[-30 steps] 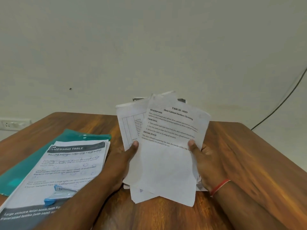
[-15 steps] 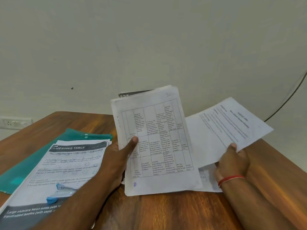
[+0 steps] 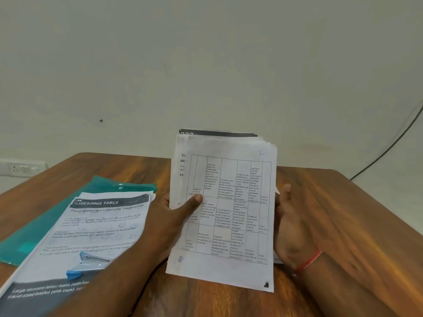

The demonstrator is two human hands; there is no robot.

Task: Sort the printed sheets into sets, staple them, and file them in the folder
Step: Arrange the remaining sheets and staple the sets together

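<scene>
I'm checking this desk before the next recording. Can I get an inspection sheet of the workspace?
Surface: brown wooden table, bare grain at right.
Job's things: stack of white printed sheets, a grid table on top, held up over the table; teal plastic folder lying at left; second pile of printed sheets headed DRESSING TABLE on the folder; small blue stapler lying on that pile.
Clutter: nothing seen.
Hands: left hand grips the stack, thumb on its front; right hand at its right edge, fingers hidden, blurred, red thread band on the wrist.
Cables: black cable down the wall at right.
Surroundings: plain pale wall; white wall socket at left.
</scene>
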